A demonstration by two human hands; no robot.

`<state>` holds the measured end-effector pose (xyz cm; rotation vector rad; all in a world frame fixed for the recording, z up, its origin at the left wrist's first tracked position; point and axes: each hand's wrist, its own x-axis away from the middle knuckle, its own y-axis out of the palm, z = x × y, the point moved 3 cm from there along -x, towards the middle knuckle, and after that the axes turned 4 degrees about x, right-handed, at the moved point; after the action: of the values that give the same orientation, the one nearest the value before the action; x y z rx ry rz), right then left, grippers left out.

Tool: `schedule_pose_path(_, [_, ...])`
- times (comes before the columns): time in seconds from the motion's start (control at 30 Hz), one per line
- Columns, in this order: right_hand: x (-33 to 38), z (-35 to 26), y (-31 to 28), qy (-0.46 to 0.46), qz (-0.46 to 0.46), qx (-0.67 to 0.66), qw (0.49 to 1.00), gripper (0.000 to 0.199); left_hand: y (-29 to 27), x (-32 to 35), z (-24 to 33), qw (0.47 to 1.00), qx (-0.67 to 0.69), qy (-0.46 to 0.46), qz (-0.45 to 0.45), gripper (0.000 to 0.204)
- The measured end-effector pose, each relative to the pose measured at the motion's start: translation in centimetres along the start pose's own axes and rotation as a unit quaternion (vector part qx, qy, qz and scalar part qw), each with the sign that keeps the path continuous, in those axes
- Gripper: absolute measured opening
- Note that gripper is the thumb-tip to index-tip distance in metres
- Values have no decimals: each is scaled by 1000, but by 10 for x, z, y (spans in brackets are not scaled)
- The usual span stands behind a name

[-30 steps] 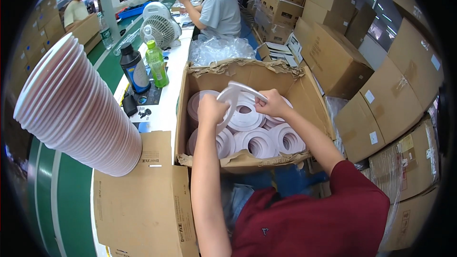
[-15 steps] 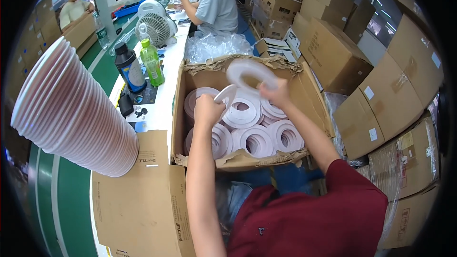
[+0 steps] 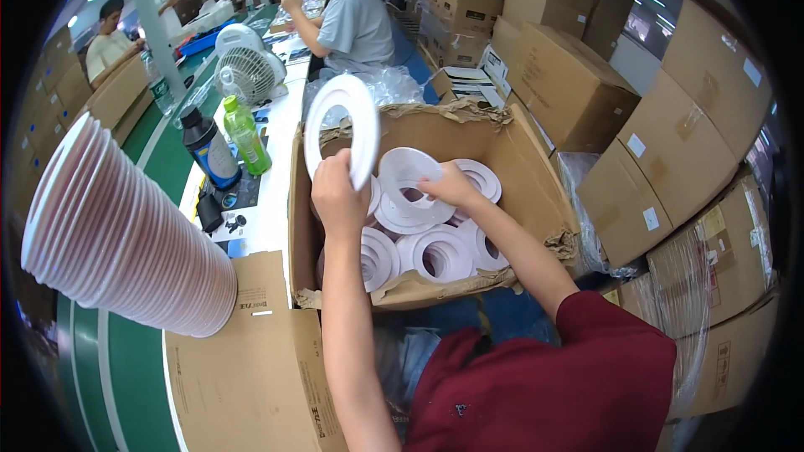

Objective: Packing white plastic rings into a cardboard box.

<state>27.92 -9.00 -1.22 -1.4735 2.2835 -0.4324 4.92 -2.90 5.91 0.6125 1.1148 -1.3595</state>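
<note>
My left hand (image 3: 338,197) grips a flat white plastic ring (image 3: 367,130), held upright above the left part of an open cardboard box (image 3: 536,159). Inside the box, my right hand (image 3: 454,185) pinches the edge of another pale ring (image 3: 402,166), which tilts over the stacks. Several stacks of the same white rings (image 3: 462,258) fill the box floor, with their holes facing up. To the left, a tall leaning stack of white rimmed pieces (image 3: 138,234) stands on a flattened cardboard sheet (image 3: 243,377).
Left of the box, the white table holds a dark bottle (image 3: 209,151), a green bottle (image 3: 247,138) and a white fan (image 3: 244,67). Clear plastic bags (image 3: 394,88) lie behind the box. Cartons (image 3: 578,84) pile up on the right. A co-worker (image 3: 356,21) sits beyond.
My left hand has raised its ring upright above the box. The right hand has moved left and lower with its ring, over the stacks. The view has shifted slightly.
</note>
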Motion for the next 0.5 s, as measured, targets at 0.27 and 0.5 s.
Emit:
schedule_pose_path(0.27, [5, -18, 10, -50, -70, 106, 991, 18, 26, 3, 8, 992, -55, 43, -107, 10])
schedule_pose_path(0.5, [8, -14, 10, -28, -64, 61, 996, 16, 20, 8, -3, 986, -54, -18, -158, 13])
